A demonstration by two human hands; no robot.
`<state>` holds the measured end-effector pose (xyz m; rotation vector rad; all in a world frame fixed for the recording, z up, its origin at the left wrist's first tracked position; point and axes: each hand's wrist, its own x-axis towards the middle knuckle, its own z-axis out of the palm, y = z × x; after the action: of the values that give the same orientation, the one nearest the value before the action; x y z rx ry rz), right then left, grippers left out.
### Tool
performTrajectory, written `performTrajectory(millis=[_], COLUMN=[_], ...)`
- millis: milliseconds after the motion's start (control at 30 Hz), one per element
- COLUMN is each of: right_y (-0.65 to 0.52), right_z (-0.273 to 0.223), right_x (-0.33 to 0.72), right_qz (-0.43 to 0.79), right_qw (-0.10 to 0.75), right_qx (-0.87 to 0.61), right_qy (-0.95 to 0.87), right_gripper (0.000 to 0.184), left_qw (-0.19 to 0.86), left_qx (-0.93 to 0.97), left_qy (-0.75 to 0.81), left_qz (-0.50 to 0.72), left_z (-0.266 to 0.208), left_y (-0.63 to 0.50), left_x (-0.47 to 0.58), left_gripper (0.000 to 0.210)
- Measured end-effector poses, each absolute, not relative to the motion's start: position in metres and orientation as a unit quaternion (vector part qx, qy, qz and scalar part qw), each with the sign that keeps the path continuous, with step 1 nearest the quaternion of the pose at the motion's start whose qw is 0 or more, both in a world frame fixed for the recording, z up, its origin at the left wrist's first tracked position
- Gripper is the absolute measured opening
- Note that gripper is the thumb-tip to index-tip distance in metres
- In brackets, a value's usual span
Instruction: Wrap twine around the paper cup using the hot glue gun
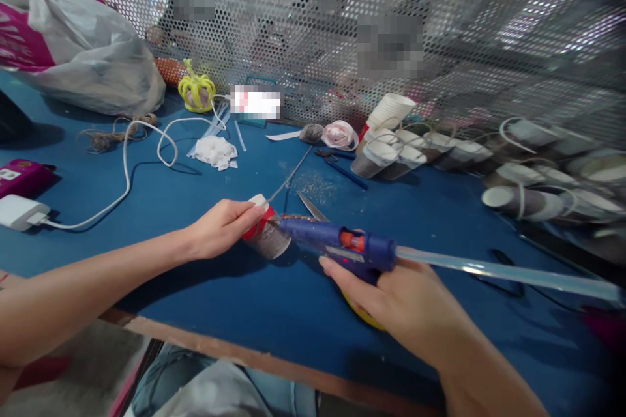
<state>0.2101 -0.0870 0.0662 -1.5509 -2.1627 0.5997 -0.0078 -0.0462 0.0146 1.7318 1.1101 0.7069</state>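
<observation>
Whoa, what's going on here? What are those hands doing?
Someone's left hand is holding a small, tilted cup with a red band. Their right hand grips a blue glue gun pointed at it, with a long glue stick poking out the back. I can't tell whether the tip touches the cup. Scissors lie partly hidden beneath the gun.
</observation>
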Motion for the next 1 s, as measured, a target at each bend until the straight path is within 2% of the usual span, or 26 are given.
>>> performTrajectory(millis=[167,267,600,767,867,933,1000], right_y=[-0.083,-0.081,-0.073,-0.066,-0.052,-0.039,-0.026], right_z=[0.07,0.07,0.065,0.064,0.061,0.057,0.051], right_x=[0.209,0.209,0.209,0.213,0.223,0.234,0.245], right_qz=[0.224,0.243,0.274,0.37,0.421,0.397,0.337], right_qw=[0.148,0.142,0.154,0.192,0.256,0.334,0.355], right_qx=[-0.585,-0.588,-0.585,-0.577,-0.587,-0.621,-0.666], right_qy=[-0.766,-0.758,-0.748,-0.703,-0.643,-0.588,-0.562], right_gripper=[0.033,0.04,0.04,0.029,0.021,0.02,0.022], left_qw=[0.484,0.489,0.49,0.461,0.453,0.443,0.431], left_qx=[0.702,0.698,0.697,0.716,0.72,0.723,0.726], left_qy=[0.432,0.432,0.433,0.439,0.437,0.438,0.443], left_qz=[0.292,0.295,0.293,0.287,0.292,0.297,0.302], left_z=[0.013,0.014,0.013,0.013,0.014,0.015,0.016], left_y=[-0.047,-0.047,-0.047,-0.048,-0.048,-0.049,-0.049], left_x=[-0.009,-0.008,-0.007,-0.008,-0.009,-0.009,-0.01], left_gripper=[0.045,0.045,0.046,0.048,0.047,0.045,0.044])
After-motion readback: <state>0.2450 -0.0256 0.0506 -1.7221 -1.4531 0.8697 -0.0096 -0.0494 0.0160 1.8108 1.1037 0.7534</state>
